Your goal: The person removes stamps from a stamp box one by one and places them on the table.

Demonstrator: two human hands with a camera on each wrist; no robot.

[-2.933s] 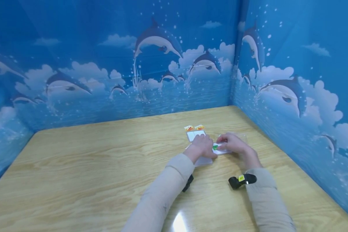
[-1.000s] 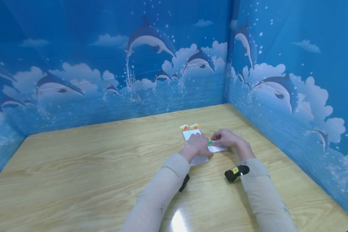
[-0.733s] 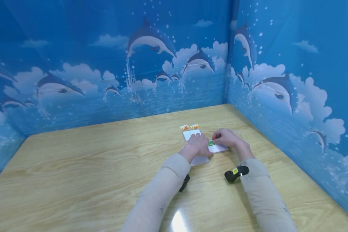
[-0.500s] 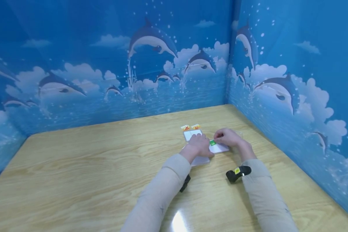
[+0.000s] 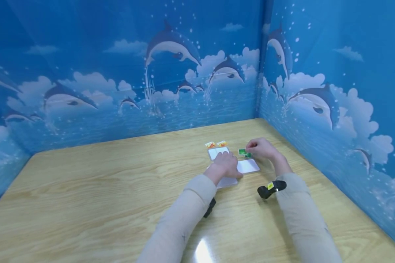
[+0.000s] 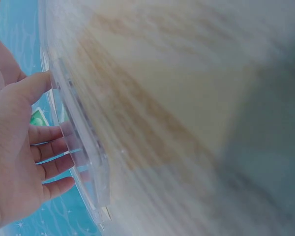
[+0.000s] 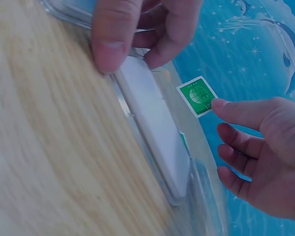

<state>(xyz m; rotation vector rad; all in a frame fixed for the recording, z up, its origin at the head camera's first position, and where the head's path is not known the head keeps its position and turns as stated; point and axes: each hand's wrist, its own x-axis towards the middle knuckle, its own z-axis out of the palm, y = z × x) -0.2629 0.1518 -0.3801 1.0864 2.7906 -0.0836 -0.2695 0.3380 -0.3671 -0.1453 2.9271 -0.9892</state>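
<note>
My right hand [image 5: 261,148] pinches a green postage stamp [image 7: 196,96] between thumb and forefinger. The stamp has a white perforated edge and a globe design, and is held just past the far edge of a white panel [image 5: 248,166] in a clear plastic case. Behind it, a second green stamp [image 5: 248,155] lies partly covered. My left hand [image 5: 226,164] lies across the clear plastic case [image 6: 81,137], thumb along the near edge and fingers at the far side, holding it down. More white panels [image 5: 218,152] show around that hand; its palm hides the middle.
Two orange and yellow stamps [image 5: 210,145] lie just beyond the upper white panel. The wood-grain table [image 5: 102,190] ends at blue dolphin curtains [image 5: 135,80] at the back and right. A black wrist camera [image 5: 270,189] sits on the right sleeve.
The right hand has moved away from me and slightly right. A green stamp that was over the right white panel is now beyond it, leaving that panel bare. The left hand has stayed put.
</note>
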